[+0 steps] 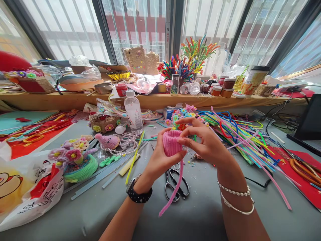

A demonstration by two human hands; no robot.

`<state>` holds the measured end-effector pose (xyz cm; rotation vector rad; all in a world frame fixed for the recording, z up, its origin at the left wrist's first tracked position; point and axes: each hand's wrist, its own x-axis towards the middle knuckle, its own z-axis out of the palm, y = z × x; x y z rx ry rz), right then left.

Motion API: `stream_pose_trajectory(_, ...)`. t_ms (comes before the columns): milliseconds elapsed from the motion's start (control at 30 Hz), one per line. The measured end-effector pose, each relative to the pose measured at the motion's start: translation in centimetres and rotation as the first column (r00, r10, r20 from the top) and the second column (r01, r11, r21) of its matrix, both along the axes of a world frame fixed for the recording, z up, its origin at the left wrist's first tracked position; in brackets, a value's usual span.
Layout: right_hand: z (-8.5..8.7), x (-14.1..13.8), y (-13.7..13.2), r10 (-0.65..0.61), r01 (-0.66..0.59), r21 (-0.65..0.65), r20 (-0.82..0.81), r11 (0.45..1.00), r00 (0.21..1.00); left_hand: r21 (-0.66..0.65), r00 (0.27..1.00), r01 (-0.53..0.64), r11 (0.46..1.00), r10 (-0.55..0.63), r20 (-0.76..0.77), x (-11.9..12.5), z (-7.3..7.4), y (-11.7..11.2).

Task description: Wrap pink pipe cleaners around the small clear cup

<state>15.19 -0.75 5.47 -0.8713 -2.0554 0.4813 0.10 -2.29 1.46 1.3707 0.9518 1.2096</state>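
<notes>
My left hand is wrapped round a small pink cup coiled from fuzzy pipe cleaner, its opening facing up. One loose pink pipe cleaner end hangs from it toward the table. With thumb and fingertips, my right hand pinches the cup's right rim. Whatever lies right between those fingertips is too small to make out. Below the cup, black-handled scissors rest on the grey table, partly covered by the pink strand. Behind my hands stands a bunch of pipe-cleaner flowers.
Loose pipe cleaners spread across the right side. A water bottle, a pearl string and glue sticks lie to the left, near a green flower piece. A plastic bag sits front left, a laptop far right.
</notes>
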Motion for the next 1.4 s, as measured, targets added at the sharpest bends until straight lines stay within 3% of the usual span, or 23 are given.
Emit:
stream_pose_trajectory(300,-0.1,-0.1,0.4,0.022,-0.024,-0.045,-0.045,0.999,0.999,-0.002,1.000,0.009,1.000,-0.009,0.010,-0.1,0.1,-0.1)
stream_pose_trajectory(667,-0.4,-0.4,0.4,-0.051,0.050,0.071,0.018,0.996,0.999,-0.005,1.000,-0.004,1.000,0.004,0.000,0.0,-0.3,0.2)
stream_pose_trajectory(900,-0.4,-0.4,0.3,-0.048,0.047,0.063,0.026,0.997,0.998,-0.088,0.990,0.136,0.987,-0.132,0.051,-1.1,-0.1,1.1)
stream_pose_trajectory(1067,-0.3,-0.2,0.3,-0.108,0.109,0.066,-0.021,0.992,0.994,-0.091,0.994,0.052,0.994,-0.043,0.101,-1.5,0.0,1.2)
stream_pose_trajectory(1167,0.1,0.1,-0.1,-0.188,0.194,0.107,-0.070,0.975,0.980,-0.087,0.979,-0.014,0.996,0.031,0.202,-1.5,-0.3,1.4)
stream_pose_trajectory(1300,1.1,0.5,-1.6,-0.283,0.313,0.168,-0.179,0.935,0.942,-0.088,0.945,-0.018,0.996,0.046,0.324,-1.3,-0.3,1.5)
stream_pose_trajectory(1400,1.4,0.6,-2.8,-0.286,0.288,-0.002,-0.110,0.958,0.952,-0.054,0.923,-0.065,0.996,0.081,0.377,-1.0,-0.1,1.5)
